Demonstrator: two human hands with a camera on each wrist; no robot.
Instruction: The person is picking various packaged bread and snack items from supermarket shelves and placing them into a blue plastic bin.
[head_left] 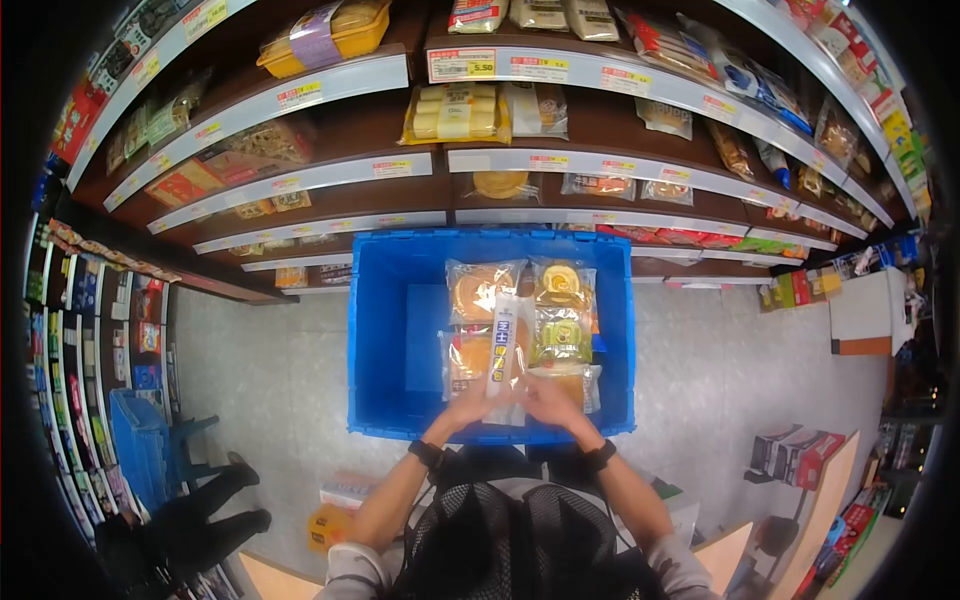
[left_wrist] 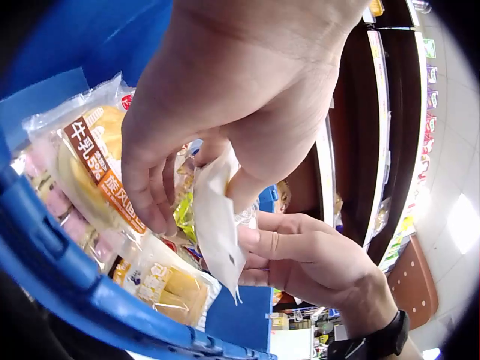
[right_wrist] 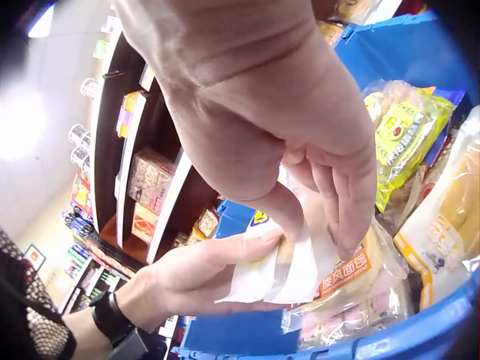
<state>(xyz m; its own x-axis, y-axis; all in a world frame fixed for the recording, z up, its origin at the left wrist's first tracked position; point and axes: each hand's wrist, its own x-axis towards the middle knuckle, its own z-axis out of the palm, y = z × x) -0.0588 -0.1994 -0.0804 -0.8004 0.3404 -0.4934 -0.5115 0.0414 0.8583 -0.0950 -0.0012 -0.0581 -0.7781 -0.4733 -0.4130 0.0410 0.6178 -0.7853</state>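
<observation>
A long bread packet (head_left: 504, 340) with a white label is held over the blue crate (head_left: 392, 300). My left hand (head_left: 468, 406) grips its near end, with thumb and fingers on either side of the wrapper. On the other side of that end, my right hand (head_left: 552, 402) pinches the packet too. In the left wrist view its white wrapper (left_wrist: 216, 217) stands edge-on between the hands. Below lie bagged breads: a round one (head_left: 470, 290), a green-labelled one (head_left: 562, 338) and an orange-labelled one (left_wrist: 97, 161).
Shelves (head_left: 600, 160) of packaged bread with price strips rise just beyond the crate. A person in dark clothes (head_left: 200, 505) is at the left, near a blue plastic stool (head_left: 145, 440). Stacked cartons (head_left: 795, 455) stand on the grey floor (head_left: 720, 370) at the right.
</observation>
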